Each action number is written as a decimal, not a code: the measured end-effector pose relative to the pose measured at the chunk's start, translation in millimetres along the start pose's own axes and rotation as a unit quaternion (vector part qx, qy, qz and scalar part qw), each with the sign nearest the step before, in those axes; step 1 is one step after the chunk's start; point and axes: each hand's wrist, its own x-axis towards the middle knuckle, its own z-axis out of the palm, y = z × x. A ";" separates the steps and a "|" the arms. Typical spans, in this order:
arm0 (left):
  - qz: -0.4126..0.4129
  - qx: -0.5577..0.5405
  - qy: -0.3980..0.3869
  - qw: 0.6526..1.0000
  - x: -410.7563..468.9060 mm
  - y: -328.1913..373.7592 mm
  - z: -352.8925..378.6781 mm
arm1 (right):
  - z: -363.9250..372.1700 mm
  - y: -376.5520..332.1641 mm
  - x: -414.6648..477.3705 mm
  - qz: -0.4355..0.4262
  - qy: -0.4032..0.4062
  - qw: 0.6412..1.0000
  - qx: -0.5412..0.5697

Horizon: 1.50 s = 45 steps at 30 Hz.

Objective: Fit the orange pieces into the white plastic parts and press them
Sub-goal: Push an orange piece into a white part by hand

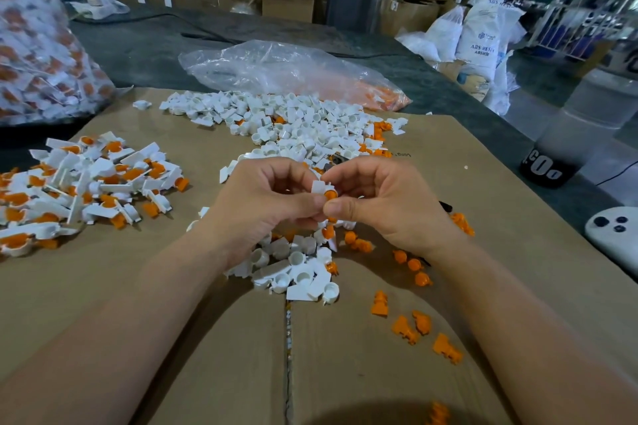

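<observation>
**Desk:** What do you have on the head camera?

**Operator:** I see both hands meeting at the centre of the frame, above the cardboard sheet (172, 286). The left hand (262, 203) has its fingers curled and pinches a white plastic part (319, 187) between thumb and forefinger. The right hand (386, 203) pinches the orange piece (330, 195), which sits at the mouth of that part. How deep it sits I can't tell, as the fingertips cover it.

**Desk:** And the stock?

**Operator:** There is a small heap of white parts (297, 269) just below the hands and a larger white pile (293, 124) above them. The fitted pieces (86, 183), white with orange inside, lie at the left of the frame. Loose orange pieces (414, 321) are scattered at the lower right. A clear bag (293, 69) holding orange stock lies at the upper centre, beyond the cardboard. A fuller bag (41, 45) of white-and-orange parts stands at the upper left.
</observation>
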 end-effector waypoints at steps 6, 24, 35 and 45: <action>0.019 0.063 0.037 0.997 -0.4 -0.4 2.4 | 3.9 3.5 1.5 -0.002 0.000 1.000 -0.023; -0.080 -0.039 0.021 0.996 2.6 3.9 -3.2 | 13.1 12.7 -0.5 -0.151 0.062 0.985 -0.060; -0.092 -0.048 0.004 0.995 1.9 2.5 -2.4 | 8.8 12.2 -1.6 -0.164 0.059 0.979 -0.108; -0.076 -0.030 0.028 0.996 3.4 1.3 -4.0 | 7.3 8.5 -0.3 -0.082 0.012 0.996 -0.034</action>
